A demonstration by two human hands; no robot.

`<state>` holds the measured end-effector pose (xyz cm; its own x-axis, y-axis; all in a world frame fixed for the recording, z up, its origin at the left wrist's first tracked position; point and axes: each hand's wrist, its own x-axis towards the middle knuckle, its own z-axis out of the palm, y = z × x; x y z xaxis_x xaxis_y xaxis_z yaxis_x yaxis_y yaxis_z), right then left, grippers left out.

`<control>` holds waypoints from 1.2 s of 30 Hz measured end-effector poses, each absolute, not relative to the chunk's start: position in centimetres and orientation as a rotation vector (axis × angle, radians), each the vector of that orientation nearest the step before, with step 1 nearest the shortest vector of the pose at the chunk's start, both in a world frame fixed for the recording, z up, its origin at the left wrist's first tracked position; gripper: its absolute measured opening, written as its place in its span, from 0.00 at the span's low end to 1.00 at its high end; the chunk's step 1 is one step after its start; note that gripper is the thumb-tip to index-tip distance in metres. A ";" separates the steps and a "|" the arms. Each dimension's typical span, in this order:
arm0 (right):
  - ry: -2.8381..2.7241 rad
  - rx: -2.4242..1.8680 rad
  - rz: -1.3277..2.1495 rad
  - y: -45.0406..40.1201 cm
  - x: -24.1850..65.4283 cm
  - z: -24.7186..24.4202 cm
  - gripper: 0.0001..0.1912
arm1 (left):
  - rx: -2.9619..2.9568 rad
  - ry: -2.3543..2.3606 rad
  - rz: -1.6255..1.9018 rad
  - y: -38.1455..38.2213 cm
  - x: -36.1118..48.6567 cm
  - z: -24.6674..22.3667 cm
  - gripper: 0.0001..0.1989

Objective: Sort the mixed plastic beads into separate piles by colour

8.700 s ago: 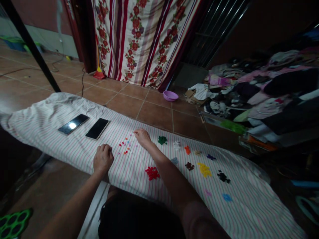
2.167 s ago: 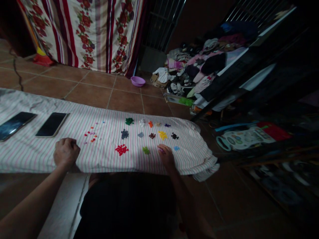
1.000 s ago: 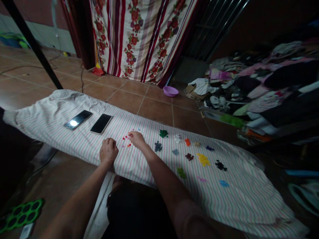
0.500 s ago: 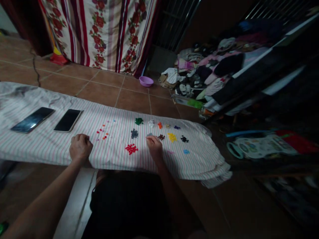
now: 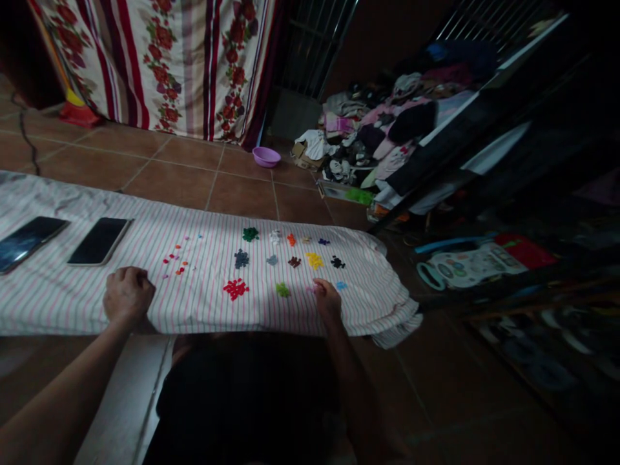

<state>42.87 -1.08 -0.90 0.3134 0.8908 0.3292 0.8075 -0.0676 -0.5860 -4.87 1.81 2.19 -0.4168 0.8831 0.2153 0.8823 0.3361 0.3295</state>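
Observation:
My right hand (image 5: 327, 298) is pinched low over the striped cloth, at a few small pink pieces (image 5: 310, 290); whatever lies between its fingertips is too small to make out. Close by are a light blue pile (image 5: 341, 285) and a lime green pile (image 5: 282, 290). My left hand (image 5: 128, 294) rests on the cloth with curled fingers, and its inside is hidden. Between the hands lies a red pile (image 5: 236, 289). Loose mixed-colour pieces (image 5: 179, 261) are scattered right of my left hand. Farther back sit dark green (image 5: 250, 234), grey (image 5: 241, 259), yellow (image 5: 314, 259) and black (image 5: 338, 261) piles.
Two phones, one darker (image 5: 29, 242) and one pale-edged (image 5: 99, 241), lie on the cloth's left part. Beyond the striped cloth (image 5: 194, 310) are a purple basin (image 5: 266, 157) on the tiled floor, a flowered curtain (image 5: 188, 71) and a heap of clothes (image 5: 372, 129).
My right hand has moved right, from beside the brown and light grey piles to the pink pieces. The lime green pile shows now. The view has shifted right; my left hand stays curled.

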 end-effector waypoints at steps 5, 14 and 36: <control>-1.630 -1.819 0.143 -1.0 42.2 -1.0 0.18 | 1.670 2.587 0.689 1.8 -4.8 2.1 0.07; -1.601 -1.729 0.004 1.1 39.0 2.3 0.16 | 1.776 2.569 0.784 2.2 -5.1 1.2 0.09; -2.254 -1.493 0.670 13.0 8.7 3.1 0.07 | 1.853 2.552 0.827 2.6 -5.5 0.6 0.05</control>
<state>8.73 13.03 3.09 -0.3806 0.9242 0.0328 0.7561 0.3314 -0.5643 -5.50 2.61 0.64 -0.3493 0.8566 0.3799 0.9166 0.2281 0.3283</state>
